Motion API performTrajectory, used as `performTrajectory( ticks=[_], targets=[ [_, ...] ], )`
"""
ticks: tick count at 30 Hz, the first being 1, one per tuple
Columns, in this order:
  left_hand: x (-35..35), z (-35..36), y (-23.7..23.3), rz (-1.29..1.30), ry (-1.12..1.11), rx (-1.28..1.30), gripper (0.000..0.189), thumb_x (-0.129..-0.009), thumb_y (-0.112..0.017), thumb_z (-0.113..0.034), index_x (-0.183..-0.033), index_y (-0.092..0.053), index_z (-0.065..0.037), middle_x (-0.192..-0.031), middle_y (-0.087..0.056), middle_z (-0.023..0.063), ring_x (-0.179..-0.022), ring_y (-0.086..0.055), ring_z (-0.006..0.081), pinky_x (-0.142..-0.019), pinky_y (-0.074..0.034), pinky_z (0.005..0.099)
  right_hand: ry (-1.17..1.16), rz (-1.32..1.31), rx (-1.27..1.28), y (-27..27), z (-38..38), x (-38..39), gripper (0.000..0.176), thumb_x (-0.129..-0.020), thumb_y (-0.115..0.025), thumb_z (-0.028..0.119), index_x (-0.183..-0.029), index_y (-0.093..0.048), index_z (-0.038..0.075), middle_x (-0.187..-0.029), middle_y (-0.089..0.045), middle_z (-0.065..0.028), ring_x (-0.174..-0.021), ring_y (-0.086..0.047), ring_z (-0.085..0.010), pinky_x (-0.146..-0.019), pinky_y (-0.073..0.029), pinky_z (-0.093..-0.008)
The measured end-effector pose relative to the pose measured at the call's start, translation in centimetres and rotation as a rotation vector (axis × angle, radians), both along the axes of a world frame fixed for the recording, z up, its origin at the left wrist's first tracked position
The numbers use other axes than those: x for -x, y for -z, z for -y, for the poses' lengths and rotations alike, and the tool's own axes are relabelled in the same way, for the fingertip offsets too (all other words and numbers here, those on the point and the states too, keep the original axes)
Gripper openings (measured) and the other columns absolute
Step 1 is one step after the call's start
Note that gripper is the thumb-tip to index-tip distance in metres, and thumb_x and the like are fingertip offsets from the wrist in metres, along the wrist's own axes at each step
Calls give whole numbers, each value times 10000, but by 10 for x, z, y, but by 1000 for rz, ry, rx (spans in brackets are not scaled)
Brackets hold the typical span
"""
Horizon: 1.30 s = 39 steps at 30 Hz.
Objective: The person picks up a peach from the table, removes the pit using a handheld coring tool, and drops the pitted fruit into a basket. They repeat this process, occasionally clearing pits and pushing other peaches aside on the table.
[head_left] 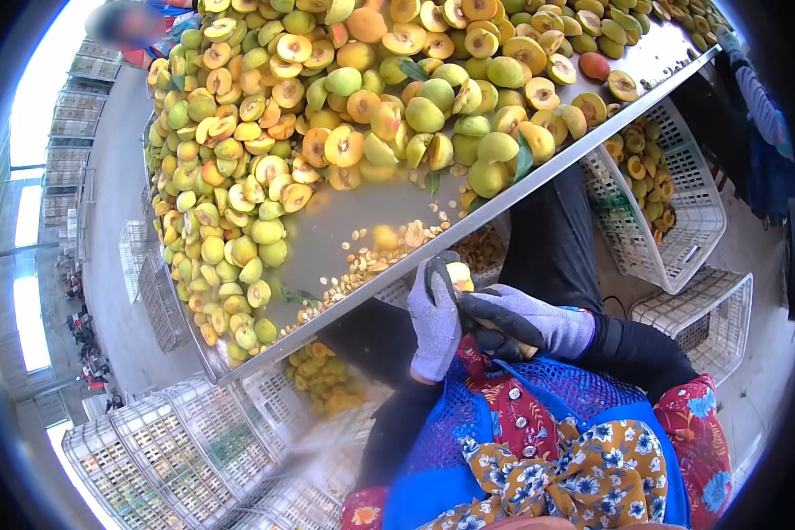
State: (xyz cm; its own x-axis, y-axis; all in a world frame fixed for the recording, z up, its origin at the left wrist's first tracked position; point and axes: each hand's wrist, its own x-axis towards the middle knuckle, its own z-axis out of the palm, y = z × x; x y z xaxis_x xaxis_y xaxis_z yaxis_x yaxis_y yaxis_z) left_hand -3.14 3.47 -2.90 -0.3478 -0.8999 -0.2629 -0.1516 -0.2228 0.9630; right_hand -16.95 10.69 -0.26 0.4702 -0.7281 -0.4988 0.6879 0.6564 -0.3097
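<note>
My left hand [433,314], in a grey and black glove, holds a pale yellow fruit [459,276] just in front of the table's edge. My right hand [521,320], gloved the same way, is closed beside it, its fingers curled round a small tan handle [527,351]; the rest of that object is hidden. Beyond my hands the metal table [336,221] bears a large heap of green and yellow fruits [238,177], many of them halved. Loose pits [375,258] lie along its near edge.
A white crate [654,194] with halved fruits stands right of my legs, another crate [702,318] below it. More crates [177,442] stand at the lower left, one holding fruits [327,380]. A person's sleeve [760,97] shows at the far right, another person [132,31] at the upper left.
</note>
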Motion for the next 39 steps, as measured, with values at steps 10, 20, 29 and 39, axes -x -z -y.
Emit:
performTrajectory(
  ticks=[10,20,29,39],
  targets=[
    [-1,2,-4,-275,116,137,408,-1060,-353,-299,-1056,-594,30,-961,-673,155,-825,-674,238,-769,-569,358,-84,944,-260,4,-4,18,394,-1036,-423,416,-974,-514,38,-495,-367,21,-355,-356,-53,-301,-305,-183],
    [33,-27,-15,-411,231,-367,451,-1038,-436,-418,-1105,-577,6,-969,-657,142,-872,-667,213,-791,-562,355,-322,426,-115,-36,7,7,328,-995,-540,317,-1062,-542,-4,-816,-574,-92,-571,-545,-111,-449,-438,-201],
    [-21,17,-26,-465,-167,-333,527,-1028,-400,-489,-1310,-482,-52,-1198,-590,160,-1151,-602,339,-944,-542,516,-20,-249,165,-30,8,32,390,-1021,-493,400,-904,-573,37,-605,-500,-5,-471,-455,-70,-439,-358,-216],
    [-157,23,-67,1843,-100,542,462,-937,-616,-327,-1255,-546,1,-1192,-567,225,-1132,-556,375,-967,-447,467,2,-496,123,-14,10,48,320,-1033,-479,360,-900,-541,76,-645,-509,16,-490,-468,-52,-444,-374,-220]
  ],
)
